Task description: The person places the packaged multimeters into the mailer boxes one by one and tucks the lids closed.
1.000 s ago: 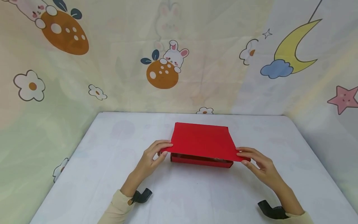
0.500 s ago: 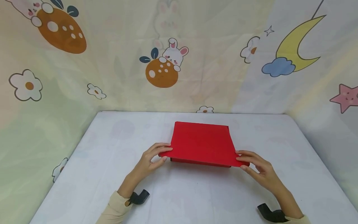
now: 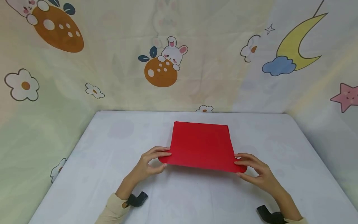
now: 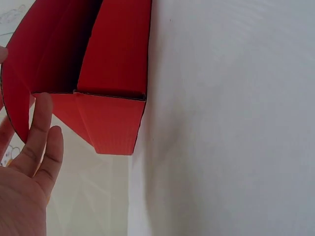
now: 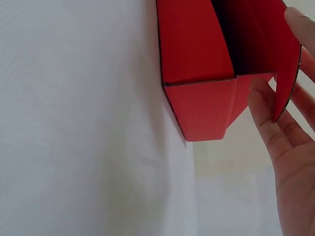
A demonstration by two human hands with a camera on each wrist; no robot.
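A red cardboard box (image 4: 114, 120) stands on the white table, its hinged lid (image 3: 202, 146) lowered most of the way. In both wrist views a dark gap shows between the lid and the front wall (image 5: 194, 44). My left hand (image 3: 148, 163) pinches the lid's front left corner, fingers on top and thumb at the front edge. At the front right corner, my right hand (image 3: 258, 172) holds the lid the same way. The lid's front flap (image 4: 19, 73) bends downward between thumb and fingers. From the head view the lid hides the box's inside and body.
The white tabletop (image 3: 195, 199) spreads around the box. Behind it hangs a patterned cloth (image 3: 218, 62) with cartoon prints. Black curved mounts (image 3: 137, 199) sit on both wrists.
Both hands have brought the lid's front edge down and toward me. The box's front wall, visible earlier in the head view, is now covered by the lid.
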